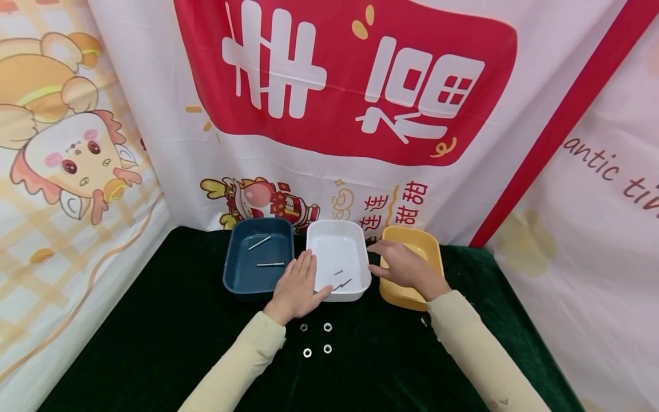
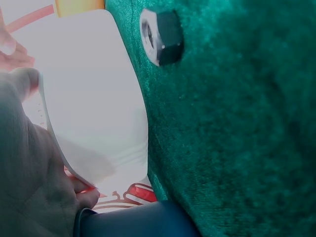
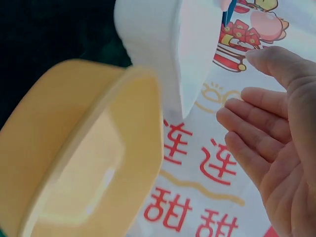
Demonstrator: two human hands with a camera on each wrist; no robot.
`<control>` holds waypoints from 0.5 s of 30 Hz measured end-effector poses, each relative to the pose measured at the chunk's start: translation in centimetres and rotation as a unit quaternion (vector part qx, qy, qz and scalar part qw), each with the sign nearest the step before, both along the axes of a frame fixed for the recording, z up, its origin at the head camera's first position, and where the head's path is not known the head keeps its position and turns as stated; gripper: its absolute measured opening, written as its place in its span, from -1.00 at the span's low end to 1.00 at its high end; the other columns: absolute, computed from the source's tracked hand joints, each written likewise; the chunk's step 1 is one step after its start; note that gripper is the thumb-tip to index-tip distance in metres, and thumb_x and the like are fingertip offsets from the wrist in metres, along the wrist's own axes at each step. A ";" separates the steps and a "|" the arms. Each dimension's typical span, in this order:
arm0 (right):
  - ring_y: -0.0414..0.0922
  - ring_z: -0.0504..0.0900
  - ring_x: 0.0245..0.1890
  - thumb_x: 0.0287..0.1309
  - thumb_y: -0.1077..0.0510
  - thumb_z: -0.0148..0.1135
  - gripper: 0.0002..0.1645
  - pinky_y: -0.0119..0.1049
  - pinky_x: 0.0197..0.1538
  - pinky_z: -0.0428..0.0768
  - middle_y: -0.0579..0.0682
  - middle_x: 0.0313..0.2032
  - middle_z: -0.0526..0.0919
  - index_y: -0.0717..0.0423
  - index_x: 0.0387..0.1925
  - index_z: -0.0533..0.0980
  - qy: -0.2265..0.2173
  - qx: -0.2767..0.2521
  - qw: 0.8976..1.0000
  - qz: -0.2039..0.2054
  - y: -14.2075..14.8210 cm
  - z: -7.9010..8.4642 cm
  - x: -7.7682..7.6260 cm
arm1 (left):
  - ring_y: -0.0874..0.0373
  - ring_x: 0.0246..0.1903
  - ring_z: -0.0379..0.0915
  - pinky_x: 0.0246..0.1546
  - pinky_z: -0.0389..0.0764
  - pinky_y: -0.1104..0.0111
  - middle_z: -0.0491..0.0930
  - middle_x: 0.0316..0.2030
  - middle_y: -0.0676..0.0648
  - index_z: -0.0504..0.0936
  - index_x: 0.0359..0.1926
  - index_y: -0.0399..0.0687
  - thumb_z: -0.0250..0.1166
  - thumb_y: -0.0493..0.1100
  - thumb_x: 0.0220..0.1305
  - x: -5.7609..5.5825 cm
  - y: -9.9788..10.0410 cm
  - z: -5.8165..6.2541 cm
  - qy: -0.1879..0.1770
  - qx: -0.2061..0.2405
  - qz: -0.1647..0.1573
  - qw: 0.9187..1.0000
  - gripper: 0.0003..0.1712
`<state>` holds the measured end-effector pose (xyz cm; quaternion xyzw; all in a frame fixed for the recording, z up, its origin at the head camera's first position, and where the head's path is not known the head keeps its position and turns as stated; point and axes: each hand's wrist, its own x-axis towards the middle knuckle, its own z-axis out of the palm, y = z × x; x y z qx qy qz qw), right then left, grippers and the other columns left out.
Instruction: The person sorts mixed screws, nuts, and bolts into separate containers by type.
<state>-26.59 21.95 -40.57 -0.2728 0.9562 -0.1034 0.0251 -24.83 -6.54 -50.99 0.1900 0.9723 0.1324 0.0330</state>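
My left hand (image 1: 296, 288) rests along the left front part of the white tray (image 1: 337, 232), fingers straight and thumb spread over its front edge. Small screws (image 1: 338, 272) lie inside that tray. My right hand (image 1: 405, 265) hovers over the yellow tray (image 1: 435, 243), its loosely bent fingers pointing toward the white tray's right rim. Nothing is between those fingers in the right wrist view, where the palm (image 3: 291, 182) shows. Two longer bolts (image 1: 270, 264) lie in the blue tray (image 1: 233, 274) on the left. The yellow tray's inside is partly hidden by my right hand.
Several hex nuts (image 1: 328, 327) lie on the dark green cloth (image 1: 360, 366) in front of the white tray. A small metal piece (image 1: 424, 322) sits beside my right sleeve. Printed fabric (image 1: 334, 131) hangs right behind the trays.
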 end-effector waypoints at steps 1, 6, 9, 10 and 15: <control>0.08 0.67 0.28 0.41 -0.09 0.36 -0.39 0.06 0.36 0.62 0.16 0.28 0.67 0.17 0.33 0.58 -0.002 0.003 1.000 -0.005 0.4 0.1 0.4 | -0.11 0.73 -0.31 0.72 -0.14 0.00 -0.20 0.72 -0.22 -0.12 0.69 -0.27 -0.07 0.47 0.52 0.0 0.0 0.0 0.001 0.002 0.000 1.000 0.13; 0.17 0.54 0.42 0.44 -0.13 0.31 -0.25 0.17 0.44 0.52 0.20 0.42 0.55 0.18 0.47 0.43 -0.018 0.008 0.999 -0.042 2.7 0.3 1.9 | -0.12 0.72 -0.29 0.71 -0.13 -0.01 -0.18 0.72 -0.22 -0.10 0.69 -0.28 -0.08 0.49 0.52 0.0 -0.1 0.1 0.006 0.002 0.000 1.000 0.14; 0.21 0.46 0.49 0.46 -0.18 0.27 -0.16 0.23 0.45 0.47 0.21 0.49 0.45 0.16 0.55 0.33 -0.029 0.011 0.997 -0.064 4.3 -0.3 2.7 | -0.11 0.73 -0.32 0.72 -0.16 0.00 -0.21 0.72 -0.21 -0.13 0.69 -0.26 -0.12 0.51 0.51 -0.1 -0.1 -0.1 0.001 -0.003 -0.002 1.000 0.15; 0.22 0.44 0.50 0.46 -0.23 0.24 -0.12 0.25 0.46 0.45 0.21 0.52 0.42 0.14 0.58 0.29 -0.034 0.014 0.997 -0.073 4.8 -0.5 3.0 | -0.11 0.73 -0.32 0.72 -0.15 0.00 -0.21 0.72 -0.21 -0.13 0.69 -0.26 -0.11 0.51 0.51 -0.2 -0.1 -0.1 0.001 -0.003 -0.003 1.000 0.15; 0.25 0.30 0.58 0.43 -0.53 -0.02 0.09 0.33 0.51 0.34 0.17 0.64 0.20 0.03 0.68 0.09 -0.062 0.014 0.991 -0.119 7.3 -2.1 4.3 | -0.13 0.72 -0.31 0.71 -0.15 -0.01 -0.21 0.72 -0.22 -0.13 0.69 -0.27 -0.07 0.47 0.52 -0.2 0.1 -0.2 0.001 -0.003 -0.004 1.000 0.14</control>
